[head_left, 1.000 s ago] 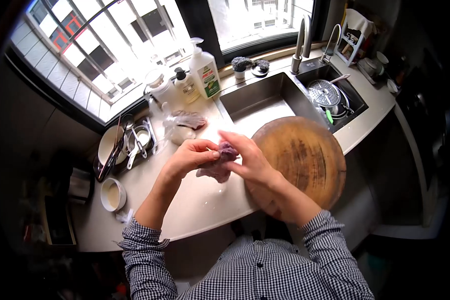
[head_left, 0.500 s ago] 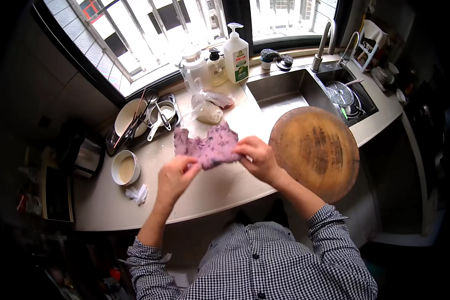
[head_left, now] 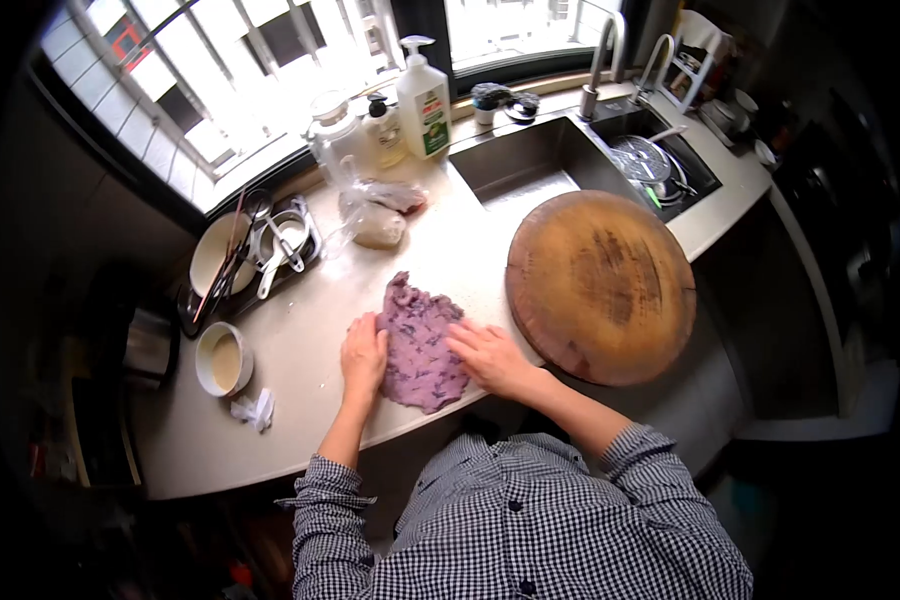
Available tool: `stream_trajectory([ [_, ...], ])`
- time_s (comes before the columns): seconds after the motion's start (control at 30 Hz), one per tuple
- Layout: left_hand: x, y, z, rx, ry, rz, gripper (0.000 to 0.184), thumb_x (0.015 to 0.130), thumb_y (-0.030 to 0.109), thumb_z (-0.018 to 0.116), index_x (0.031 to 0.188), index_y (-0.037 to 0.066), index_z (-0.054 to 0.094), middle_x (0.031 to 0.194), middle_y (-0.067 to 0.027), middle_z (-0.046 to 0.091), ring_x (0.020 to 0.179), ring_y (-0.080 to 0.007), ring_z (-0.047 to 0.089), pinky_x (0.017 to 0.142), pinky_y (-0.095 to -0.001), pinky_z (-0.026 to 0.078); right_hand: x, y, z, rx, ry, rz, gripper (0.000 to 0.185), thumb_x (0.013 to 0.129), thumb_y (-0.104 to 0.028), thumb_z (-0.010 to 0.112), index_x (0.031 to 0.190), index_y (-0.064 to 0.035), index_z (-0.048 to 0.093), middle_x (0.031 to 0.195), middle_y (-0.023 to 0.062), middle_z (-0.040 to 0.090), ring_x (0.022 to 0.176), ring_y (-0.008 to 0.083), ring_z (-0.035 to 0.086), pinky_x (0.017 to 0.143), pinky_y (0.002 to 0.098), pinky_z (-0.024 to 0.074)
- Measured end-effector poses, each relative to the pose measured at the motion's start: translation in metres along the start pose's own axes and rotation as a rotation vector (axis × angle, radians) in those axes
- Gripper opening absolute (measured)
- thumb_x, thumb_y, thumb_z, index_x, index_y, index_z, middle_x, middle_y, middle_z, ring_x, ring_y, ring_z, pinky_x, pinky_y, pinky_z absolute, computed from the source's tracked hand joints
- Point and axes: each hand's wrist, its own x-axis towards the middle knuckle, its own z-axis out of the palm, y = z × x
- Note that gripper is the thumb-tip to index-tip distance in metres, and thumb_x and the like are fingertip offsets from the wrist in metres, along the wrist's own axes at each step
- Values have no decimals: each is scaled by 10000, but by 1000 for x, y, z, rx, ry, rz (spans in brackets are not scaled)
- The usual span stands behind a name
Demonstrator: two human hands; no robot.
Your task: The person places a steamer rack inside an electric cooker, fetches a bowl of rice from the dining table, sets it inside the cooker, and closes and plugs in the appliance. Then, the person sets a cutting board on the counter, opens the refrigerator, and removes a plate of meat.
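A purple cloth (head_left: 425, 350) with dark marks lies spread on the pale countertop (head_left: 295, 385), close to its front edge. Its far end is crumpled. My left hand (head_left: 364, 352) rests flat at the cloth's left edge, fingers stretched forward. On the other side, my right hand (head_left: 488, 355) lies with spread fingers over the cloth's right edge. Neither hand grips anything. The round wooden board (head_left: 605, 290) is to the right of my right hand.
Behind the cloth are plastic-wrapped items (head_left: 378, 222) and pump bottles (head_left: 425, 105). A sink (head_left: 530, 170) lies behind the board. A white bowl (head_left: 224, 360), crumpled tissue (head_left: 255, 410) and a utensil tray (head_left: 255, 250) are at the left.
The cloth was bunched between my hands, then held stretched out in the air; now it lies on the counter. Both hands have let go and flattened beside it. The camera view has shifted.
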Motion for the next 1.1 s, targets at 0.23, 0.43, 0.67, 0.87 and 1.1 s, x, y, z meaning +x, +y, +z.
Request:
stream_trajectory([
  [0.23,-40,-19,-1,410,44,-356,573,834,330,526,1278,6,367,1315,-244,357,1233,-414,290,1006,-438,268,1,10,-4,117,-113,194,452,714,-208,618,1132,-79,502,1104,72,550,960,219,540,793,405,381],
  [0.43,-44,46,0,-75,190,-241,430,825,153,554,1199,-32,451,1279,-235,406,1200,-356,372,1001,-405,292,-80,99,-132,-211,474,647,316,665,-113,643,967,-56,568,1073,120,558,1020,276,514,812,398,426],
  [0.67,10,173,86,-688,76,-365,327,780,167,610,1045,-17,557,985,-138,553,822,-249,525,781,-340,417,-256,234,-120,434,467,1532,548,851,-385,531,1192,35,446,1209,191,485,1103,299,467,932,356,365],
  [0.87,68,170,92,-383,195,-355,362,791,156,583,1116,8,525,1155,-174,482,1097,-287,454,918,-357,380,-231,212,-123,1083,833,1435,568,853,-392,526,1230,18,414,1208,118,482,1084,215,470,914,318,373],
  [1.1,169,79,28,520,423,-142,532,749,-10,494,1255,149,441,1370,-204,254,1232,-353,327,958,-423,361,-228,211,-119,998,870,1414,544,858,-370,526,1222,21,420,1193,118,488,1075,207,471,912,310,370],
])
